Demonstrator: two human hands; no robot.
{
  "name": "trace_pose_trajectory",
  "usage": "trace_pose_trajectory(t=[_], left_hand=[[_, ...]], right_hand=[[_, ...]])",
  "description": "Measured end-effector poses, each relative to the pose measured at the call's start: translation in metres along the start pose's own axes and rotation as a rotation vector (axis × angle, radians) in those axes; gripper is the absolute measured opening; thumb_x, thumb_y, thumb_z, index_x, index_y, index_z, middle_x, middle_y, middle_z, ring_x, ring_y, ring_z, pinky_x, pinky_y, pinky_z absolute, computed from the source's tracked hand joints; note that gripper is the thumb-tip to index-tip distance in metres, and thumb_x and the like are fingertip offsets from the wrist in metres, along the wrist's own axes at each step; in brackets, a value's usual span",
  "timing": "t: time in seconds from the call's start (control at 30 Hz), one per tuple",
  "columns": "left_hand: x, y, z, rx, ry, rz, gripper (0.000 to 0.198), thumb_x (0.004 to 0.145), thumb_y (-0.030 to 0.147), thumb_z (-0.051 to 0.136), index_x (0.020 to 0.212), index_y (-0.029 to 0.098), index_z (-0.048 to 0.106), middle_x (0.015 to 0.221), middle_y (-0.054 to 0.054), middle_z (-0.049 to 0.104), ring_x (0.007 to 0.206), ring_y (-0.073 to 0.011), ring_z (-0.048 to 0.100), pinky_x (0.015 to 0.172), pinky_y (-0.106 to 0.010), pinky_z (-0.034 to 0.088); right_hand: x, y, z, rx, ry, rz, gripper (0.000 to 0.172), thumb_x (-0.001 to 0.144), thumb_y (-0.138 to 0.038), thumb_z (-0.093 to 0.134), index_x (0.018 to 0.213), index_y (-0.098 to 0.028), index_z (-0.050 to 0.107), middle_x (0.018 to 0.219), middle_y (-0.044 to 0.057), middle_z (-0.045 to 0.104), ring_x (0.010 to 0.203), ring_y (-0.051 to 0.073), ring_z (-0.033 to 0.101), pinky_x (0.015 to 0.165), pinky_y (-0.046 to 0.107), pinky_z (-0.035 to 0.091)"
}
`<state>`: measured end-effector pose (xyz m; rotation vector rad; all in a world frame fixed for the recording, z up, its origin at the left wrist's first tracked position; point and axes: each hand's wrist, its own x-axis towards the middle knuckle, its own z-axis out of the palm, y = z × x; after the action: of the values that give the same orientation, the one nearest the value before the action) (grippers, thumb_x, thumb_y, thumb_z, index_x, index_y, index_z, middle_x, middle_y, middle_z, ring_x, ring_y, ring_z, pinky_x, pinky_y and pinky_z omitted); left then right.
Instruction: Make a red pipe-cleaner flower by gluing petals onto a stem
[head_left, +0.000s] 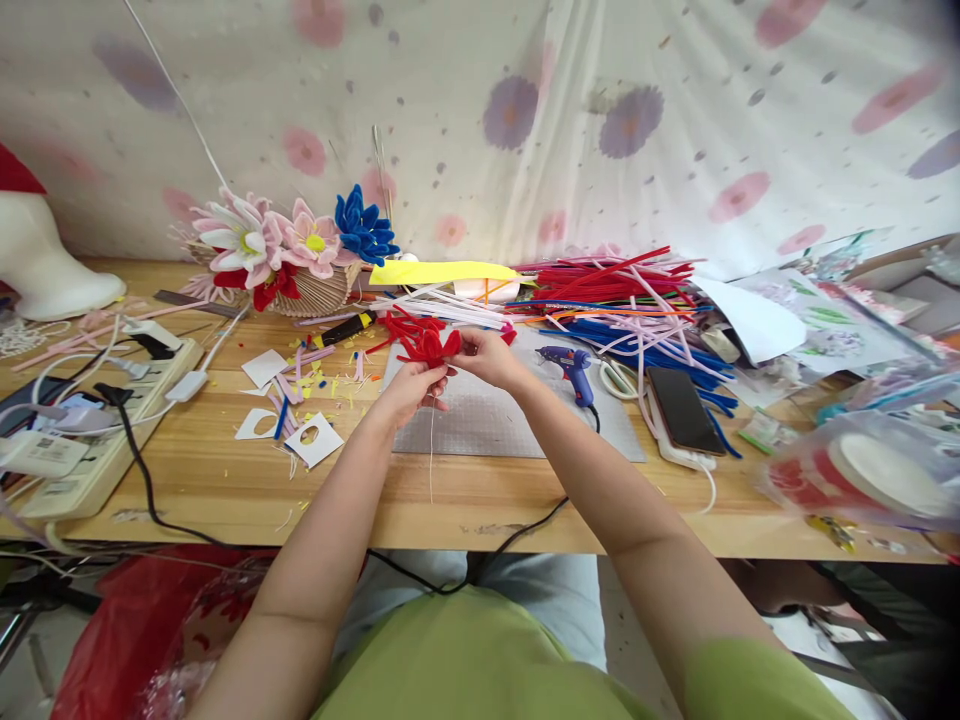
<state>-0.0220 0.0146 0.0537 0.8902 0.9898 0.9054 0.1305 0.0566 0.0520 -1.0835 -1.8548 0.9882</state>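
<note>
A red pipe-cleaner flower [421, 340] is held up over a grey cutting mat [495, 420] on the wooden table. My left hand [411, 388] is closed around its base from below, where a thin wire stem [432, 450] hangs down. My right hand [486, 356] pinches a red petal on the flower's right side. Both forearms reach in from the bottom of the view.
A blue glue gun [571, 366] and a black phone [682, 408] lie right of the mat. A heap of coloured pipe cleaners [622, 300] sits behind. Finished flowers in a basket [285, 250], a power strip [97, 440] with cables and paper scraps [311, 436] are at left.
</note>
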Motion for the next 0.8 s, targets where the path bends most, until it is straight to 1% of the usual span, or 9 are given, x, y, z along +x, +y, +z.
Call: trace_pose_trajectory(t=[0.13, 0.2, 0.37, 0.43, 0.5, 0.57, 0.63, 0.73, 0.8], left_hand=[[0.003, -0.003, 0.001, -0.026, 0.069, -0.012, 0.012, 0.079, 0.009, 0.057, 0.068, 0.008, 0.062, 0.053, 0.003, 0.044, 0.039, -0.0033, 0.034, 0.039, -0.020, 0.048], [0.006, -0.003, 0.001, -0.077, 0.078, -0.027, 0.015, 0.081, 0.008, 0.054, 0.068, 0.008, 0.060, 0.052, 0.004, 0.043, 0.038, -0.0026, 0.033, 0.040, -0.019, 0.048], [0.008, 0.002, -0.005, -0.341, -0.020, -0.135, 0.025, 0.089, 0.009, 0.042, 0.068, 0.009, 0.057, 0.054, 0.005, 0.039, 0.037, -0.0012, 0.033, 0.042, -0.015, 0.046], [0.006, 0.004, -0.010, -0.486, -0.064, -0.193, 0.027, 0.091, 0.010, 0.040, 0.070, 0.010, 0.056, 0.055, 0.005, 0.038, 0.038, -0.0002, 0.032, 0.042, -0.010, 0.044], [0.004, 0.005, -0.015, -0.600, -0.102, -0.209, 0.024, 0.091, 0.010, 0.041, 0.072, 0.012, 0.056, 0.057, 0.004, 0.037, 0.040, 0.0001, 0.033, 0.043, -0.008, 0.042], [0.002, 0.005, -0.016, -0.659, -0.121, -0.184, 0.022, 0.090, 0.009, 0.043, 0.073, 0.014, 0.056, 0.059, 0.003, 0.038, 0.041, -0.0003, 0.033, 0.044, -0.007, 0.041], [0.001, 0.006, -0.015, -0.663, -0.113, -0.180, 0.021, 0.090, 0.009, 0.044, 0.073, 0.014, 0.056, 0.059, 0.003, 0.039, 0.042, -0.0005, 0.033, 0.043, -0.007, 0.040], [0.001, 0.008, -0.009, -0.612, -0.077, -0.223, 0.022, 0.090, 0.009, 0.044, 0.072, 0.013, 0.056, 0.059, 0.003, 0.039, 0.041, 0.0002, 0.032, 0.042, -0.006, 0.039], [0.003, 0.008, -0.006, -0.554, -0.066, -0.223, 0.021, 0.089, 0.009, 0.045, 0.072, 0.012, 0.057, 0.058, 0.004, 0.039, 0.040, 0.0004, 0.031, 0.043, -0.008, 0.041]], right_hand=[[0.001, 0.003, 0.004, 0.001, 0.018, 0.008, 0.014, 0.065, -0.029, 0.062, 0.070, -0.016, 0.058, 0.061, -0.003, 0.049, 0.058, 0.009, 0.040, 0.055, 0.023, 0.030], [0.001, 0.004, 0.005, 0.022, 0.050, 0.021, 0.015, 0.064, -0.028, 0.064, 0.071, -0.017, 0.056, 0.061, -0.004, 0.048, 0.057, 0.009, 0.040, 0.055, 0.023, 0.030], [-0.007, 0.006, 0.009, 0.243, 0.173, 0.057, 0.039, 0.058, -0.033, 0.073, 0.087, -0.020, 0.049, 0.064, -0.006, 0.051, 0.058, 0.009, 0.046, 0.057, 0.024, 0.037], [-0.012, 0.007, 0.013, 0.334, 0.219, 0.127, 0.045, 0.058, -0.036, 0.074, 0.090, -0.022, 0.046, 0.063, -0.007, 0.053, 0.057, 0.009, 0.048, 0.057, 0.024, 0.039], [-0.017, 0.008, 0.018, 0.417, 0.242, 0.224, 0.052, 0.059, -0.039, 0.075, 0.097, -0.023, 0.043, 0.063, -0.007, 0.056, 0.056, 0.010, 0.052, 0.057, 0.025, 0.041], [-0.020, 0.006, 0.022, 0.520, 0.211, 0.321, 0.061, 0.061, -0.041, 0.074, 0.107, -0.024, 0.039, 0.066, -0.006, 0.060, 0.057, 0.011, 0.057, 0.058, 0.025, 0.044], [-0.020, 0.004, 0.025, 0.648, 0.129, 0.399, 0.063, 0.063, -0.041, 0.074, 0.111, -0.025, 0.037, 0.071, -0.005, 0.064, 0.061, 0.012, 0.062, 0.062, 0.026, 0.048], [-0.017, -0.002, 0.025, 0.812, -0.012, 0.471, 0.054, 0.065, -0.039, 0.075, 0.103, -0.026, 0.039, 0.076, -0.004, 0.067, 0.064, 0.013, 0.066, 0.066, 0.029, 0.052], [-0.013, -0.006, 0.024, 0.863, -0.046, 0.505, 0.049, 0.064, -0.035, 0.077, 0.095, -0.025, 0.039, 0.075, -0.005, 0.067, 0.064, 0.013, 0.067, 0.066, 0.030, 0.053]])
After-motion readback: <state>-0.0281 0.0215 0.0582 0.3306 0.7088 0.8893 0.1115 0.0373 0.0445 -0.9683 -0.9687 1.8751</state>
